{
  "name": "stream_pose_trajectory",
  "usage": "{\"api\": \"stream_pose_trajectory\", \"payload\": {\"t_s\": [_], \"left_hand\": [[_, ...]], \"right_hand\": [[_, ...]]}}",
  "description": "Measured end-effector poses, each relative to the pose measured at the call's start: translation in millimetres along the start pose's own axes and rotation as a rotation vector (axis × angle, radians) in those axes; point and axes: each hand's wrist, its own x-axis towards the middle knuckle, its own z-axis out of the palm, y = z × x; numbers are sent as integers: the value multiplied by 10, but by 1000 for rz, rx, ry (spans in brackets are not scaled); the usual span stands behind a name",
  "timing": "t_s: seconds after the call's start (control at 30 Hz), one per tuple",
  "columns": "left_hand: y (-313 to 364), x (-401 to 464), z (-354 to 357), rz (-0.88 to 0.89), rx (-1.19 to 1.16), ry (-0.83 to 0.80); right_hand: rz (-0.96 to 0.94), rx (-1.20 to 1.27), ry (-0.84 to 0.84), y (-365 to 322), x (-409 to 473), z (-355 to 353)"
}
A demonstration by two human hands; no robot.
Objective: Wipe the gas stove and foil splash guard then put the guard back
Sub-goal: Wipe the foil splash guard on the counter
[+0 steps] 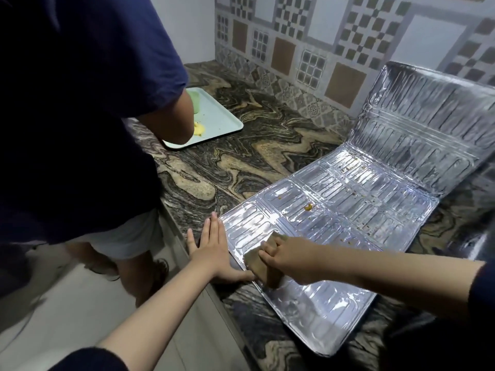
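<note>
Second person [80,116] at far left in a dark blue shirt, arm over a pale tray [219,121] carrying a yellow smear [199,129]. Marbled table [241,162] runs beneath. Left hand [211,253] lies open and flat, fingers spread, pressing the near-left edge of the foil splash guard [334,210]. Right hand [289,259] is closed around a brown cloth [263,263], held against the foil. Guard lies flat on the table, its far panel folded up against the tiled wall [321,44]. Brown spots [308,207] dot the middle panel.
</note>
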Motion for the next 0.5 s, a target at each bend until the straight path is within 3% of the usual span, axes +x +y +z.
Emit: {"api": "stream_pose_trajectory", "payload": {"t_s": [0.37,0.5], "left_hand": [[31,-38,-46,-29,-32,-36],[40,-38,-75,-33,-31,-46]], "right_hand": [[-147,122,-131,-178,-565,187],[-192,158,-255,-210,-744,136]]}}
